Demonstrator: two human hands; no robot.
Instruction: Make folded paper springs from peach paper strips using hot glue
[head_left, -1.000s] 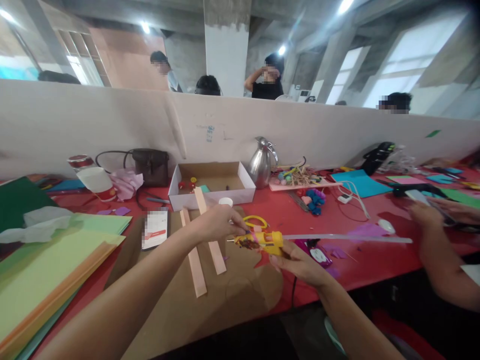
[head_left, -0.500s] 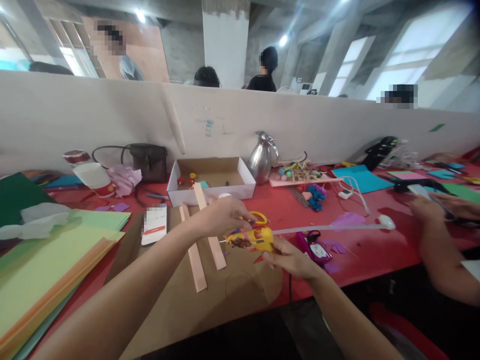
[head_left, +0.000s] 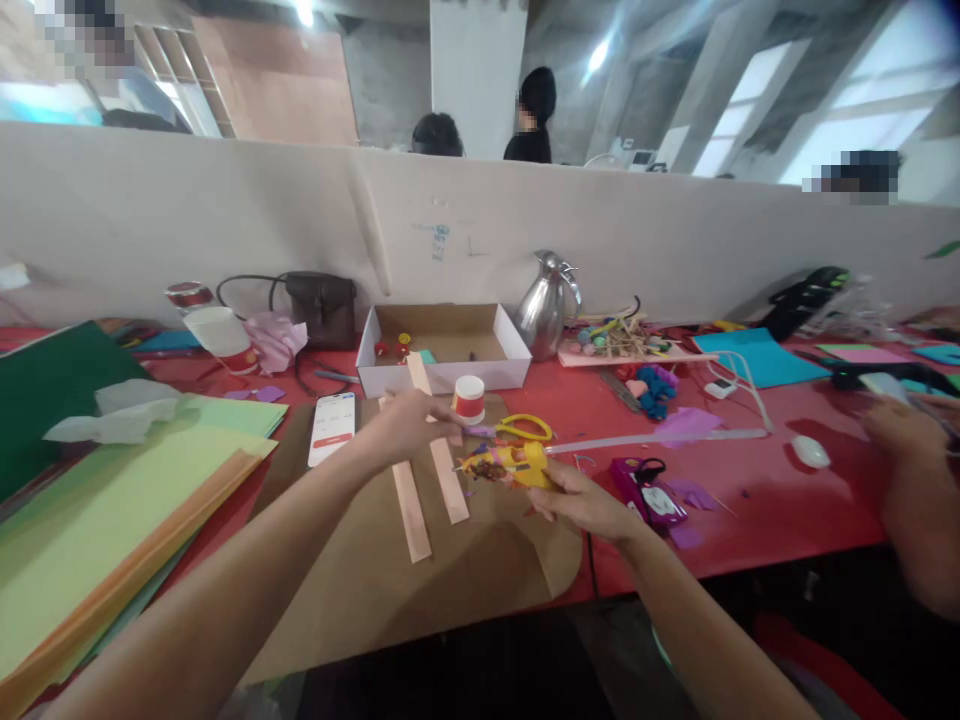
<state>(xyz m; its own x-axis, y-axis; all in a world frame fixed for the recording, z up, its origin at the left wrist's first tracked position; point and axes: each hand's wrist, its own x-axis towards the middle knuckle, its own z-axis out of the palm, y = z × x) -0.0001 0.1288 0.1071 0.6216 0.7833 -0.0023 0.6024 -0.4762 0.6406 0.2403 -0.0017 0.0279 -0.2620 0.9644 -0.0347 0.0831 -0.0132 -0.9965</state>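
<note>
My right hand (head_left: 589, 500) grips a yellow hot glue gun (head_left: 517, 465) by its handle, nozzle pointing left. A long translucent glue stick (head_left: 622, 440) runs out of its back toward the right. My left hand (head_left: 405, 430) hovers over two pale peach paper strips (head_left: 450, 490), its fingers drawn together; whatever they pinch, if anything, is too small to make out. Just right of those fingertips lies a tool with yellow loop handles (head_left: 525, 428). Behind it stands a small red-and-white paper cup (head_left: 469, 400). Brown cardboard (head_left: 360, 600) lies under the strips.
An open white box (head_left: 442, 378) and a steel jug (head_left: 546, 305) stand at the back. Coloured paper sheets (head_left: 150, 480) and a phone (head_left: 332, 428) lie leftward. A purple device (head_left: 649, 495) sits right of the gun. Another person's hand (head_left: 904, 430) works at far right.
My left hand has drawn back left from the glue gun, uncovering the paper cup and the yellow-handled tool. My right hand still holds the gun. The camera view has shifted slightly.
</note>
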